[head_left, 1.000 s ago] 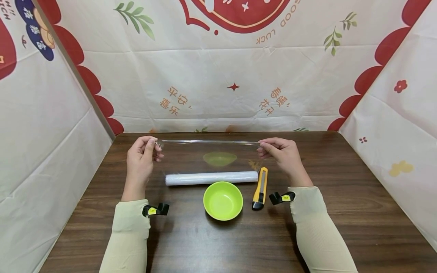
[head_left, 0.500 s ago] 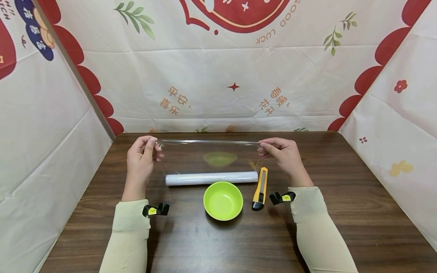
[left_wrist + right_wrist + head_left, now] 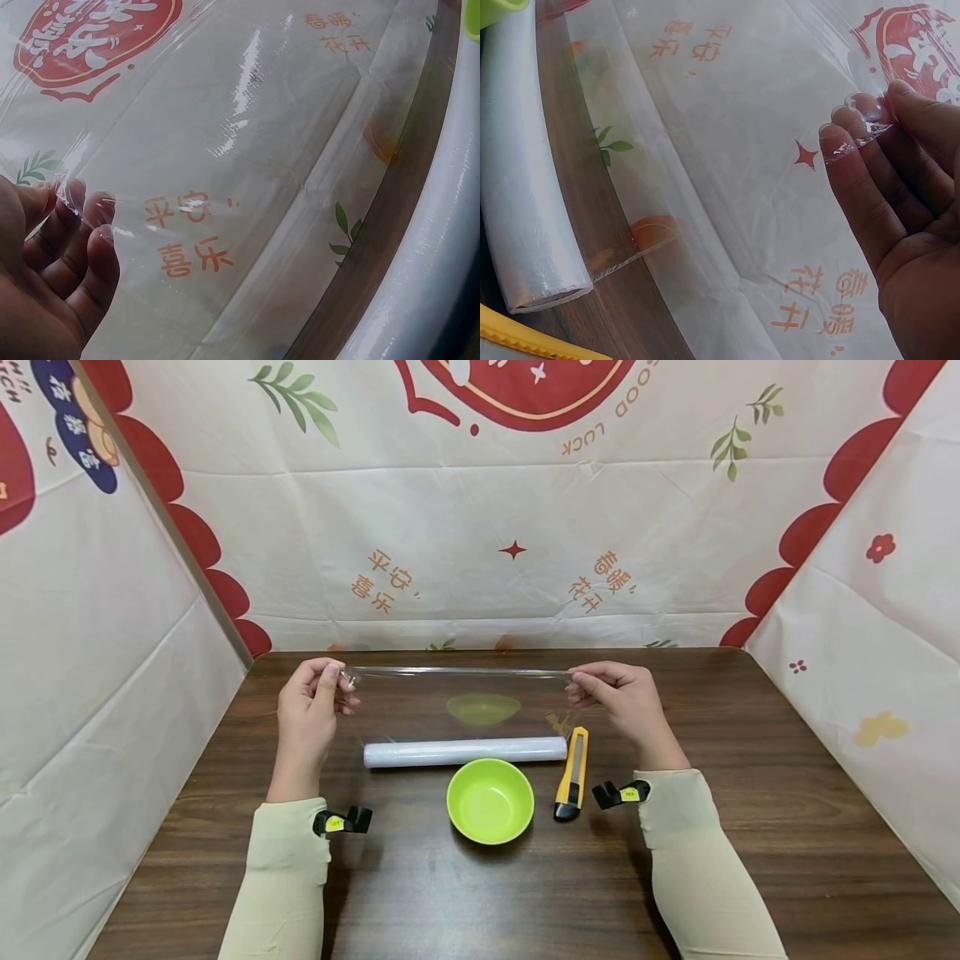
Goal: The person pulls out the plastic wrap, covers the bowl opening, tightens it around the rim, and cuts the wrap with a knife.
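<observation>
A clear sheet of cling film [image 3: 405, 702] is stretched between the two hands, running from a white roll of cling film [image 3: 465, 752] on the table. My left hand [image 3: 309, 718] pinches the sheet's left corner between thumb and fingers. At the opposite corner, my right hand [image 3: 618, 702] pinches the film the same way, its other fingers showing through the film in the right wrist view. Right in front of the roll stands a green bowl [image 3: 491, 802]. A yellow utility knife [image 3: 573, 775] lies beside the roll's right end.
All of this is on a dark wood table [image 3: 765, 827]. White printed cloth [image 3: 480, 510] hangs behind the table and along both sides. A green reflection shows in the film. Black straps with small mounts [image 3: 342, 821] sit on both sleeves.
</observation>
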Action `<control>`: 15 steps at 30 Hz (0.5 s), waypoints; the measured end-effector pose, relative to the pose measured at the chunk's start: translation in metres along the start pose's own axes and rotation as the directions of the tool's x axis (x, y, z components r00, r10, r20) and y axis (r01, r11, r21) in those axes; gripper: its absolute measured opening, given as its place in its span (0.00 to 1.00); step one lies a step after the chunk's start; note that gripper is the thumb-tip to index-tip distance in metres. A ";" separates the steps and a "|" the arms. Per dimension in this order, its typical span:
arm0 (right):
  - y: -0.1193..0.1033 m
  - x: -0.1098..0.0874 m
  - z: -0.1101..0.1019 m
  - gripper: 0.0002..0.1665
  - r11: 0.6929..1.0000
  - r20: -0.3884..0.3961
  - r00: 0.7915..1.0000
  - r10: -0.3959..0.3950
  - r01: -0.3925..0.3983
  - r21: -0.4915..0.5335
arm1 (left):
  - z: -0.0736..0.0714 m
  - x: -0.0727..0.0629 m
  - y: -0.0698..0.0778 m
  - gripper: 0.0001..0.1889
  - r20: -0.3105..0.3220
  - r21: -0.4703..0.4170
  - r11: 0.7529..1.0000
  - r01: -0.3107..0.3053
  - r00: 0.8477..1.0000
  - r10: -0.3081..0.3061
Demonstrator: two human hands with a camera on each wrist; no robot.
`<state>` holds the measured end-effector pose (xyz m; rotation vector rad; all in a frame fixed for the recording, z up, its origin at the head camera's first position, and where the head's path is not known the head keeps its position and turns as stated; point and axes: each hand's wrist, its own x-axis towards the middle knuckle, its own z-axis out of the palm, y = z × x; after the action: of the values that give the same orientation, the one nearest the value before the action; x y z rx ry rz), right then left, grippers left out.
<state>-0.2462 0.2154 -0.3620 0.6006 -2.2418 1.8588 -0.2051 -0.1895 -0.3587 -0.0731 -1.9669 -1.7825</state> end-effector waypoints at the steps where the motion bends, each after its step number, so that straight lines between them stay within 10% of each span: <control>1: 0.000 0.000 0.000 0.13 1.000 -0.001 1.000 0.002 -0.002 0.003 | 0.000 0.000 0.000 0.09 0.000 -0.001 1.000 0.000 1.000 0.000; 15: -0.001 -0.004 -0.005 0.14 0.999 0.008 1.000 0.018 -0.018 0.039 | 0.003 -0.002 -0.001 0.09 0.035 -0.029 1.000 0.008 0.999 -0.007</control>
<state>-0.2422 0.2213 -0.3612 0.5967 -2.2278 1.9159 -0.2046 -0.1865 -0.3609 -0.1073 -1.9678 -1.8269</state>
